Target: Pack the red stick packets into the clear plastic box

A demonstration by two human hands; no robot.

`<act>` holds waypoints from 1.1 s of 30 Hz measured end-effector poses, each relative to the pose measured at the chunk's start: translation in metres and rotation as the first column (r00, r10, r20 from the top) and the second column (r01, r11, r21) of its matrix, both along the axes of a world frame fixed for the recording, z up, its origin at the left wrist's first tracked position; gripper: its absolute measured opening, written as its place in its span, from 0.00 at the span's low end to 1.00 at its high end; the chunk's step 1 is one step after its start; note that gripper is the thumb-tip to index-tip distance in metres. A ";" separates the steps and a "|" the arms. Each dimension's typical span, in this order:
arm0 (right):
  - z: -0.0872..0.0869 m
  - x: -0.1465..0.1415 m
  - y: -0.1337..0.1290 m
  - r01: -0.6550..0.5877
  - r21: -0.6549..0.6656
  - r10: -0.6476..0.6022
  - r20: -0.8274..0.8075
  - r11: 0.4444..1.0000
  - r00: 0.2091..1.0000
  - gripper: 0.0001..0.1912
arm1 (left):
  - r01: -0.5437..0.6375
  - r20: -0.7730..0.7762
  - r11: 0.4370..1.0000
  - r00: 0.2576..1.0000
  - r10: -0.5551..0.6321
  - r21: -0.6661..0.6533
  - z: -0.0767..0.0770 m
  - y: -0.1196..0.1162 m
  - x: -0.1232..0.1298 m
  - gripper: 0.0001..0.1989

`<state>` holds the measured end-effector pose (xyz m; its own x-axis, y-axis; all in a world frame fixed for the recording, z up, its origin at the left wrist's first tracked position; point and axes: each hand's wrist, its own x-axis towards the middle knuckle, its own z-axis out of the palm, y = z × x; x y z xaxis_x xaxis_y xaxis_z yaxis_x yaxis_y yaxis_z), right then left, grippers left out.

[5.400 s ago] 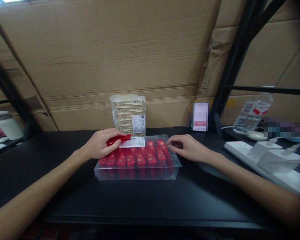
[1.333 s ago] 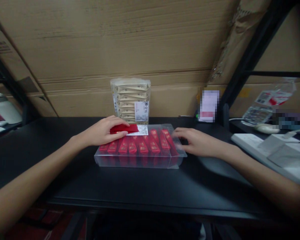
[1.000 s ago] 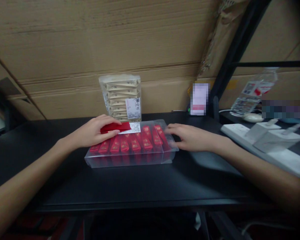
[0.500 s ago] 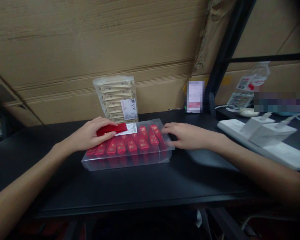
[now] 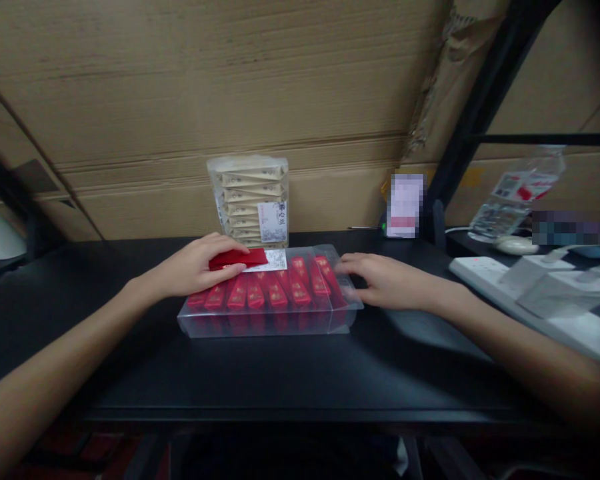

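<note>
A clear plastic box (image 5: 267, 323) of several red packets lies flat on the black table (image 5: 220, 387). Over its left back part, my left hand (image 5: 205, 263) grips a red packet (image 5: 245, 257) between thumb and fingers. A white label (image 5: 277, 260) shows on the box beside that packet. My right hand (image 5: 380, 280) is at the box's right end, its fingertips partly hidden behind the clear plastic; whether they grip the edge is not plain. Behind the box, a clear pack of cream packets (image 5: 253, 193) stands upright against the cardboard.
Cardboard (image 5: 230, 87) forms the back wall. A phone (image 5: 405, 207) stands at the back. On the right are a white power strip (image 5: 570, 327) with plugs, a plastic bottle (image 5: 517, 193) and a white mouse (image 5: 516, 245). A black frame post (image 5: 485, 100) rises there.
The view has shifted, so everything appears a little further right and mostly lower. Both hands keep nearly the same places on the box.
</note>
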<state>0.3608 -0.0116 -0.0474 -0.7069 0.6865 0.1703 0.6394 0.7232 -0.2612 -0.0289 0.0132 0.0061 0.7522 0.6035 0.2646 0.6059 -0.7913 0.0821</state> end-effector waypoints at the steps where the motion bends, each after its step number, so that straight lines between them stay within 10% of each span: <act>1: 0.001 0.000 0.000 -0.005 -0.004 0.005 0.000 1.000 1.000 0.16 | -0.001 0.001 1.000 1.000 0.001 0.002 0.000 0.000 0.000 0.20; 33: -0.001 0.001 0.000 -0.001 -0.001 0.001 -0.030 1.000 1.000 0.16 | -0.010 0.012 1.000 1.000 0.010 0.018 0.001 -0.001 0.002 0.21</act>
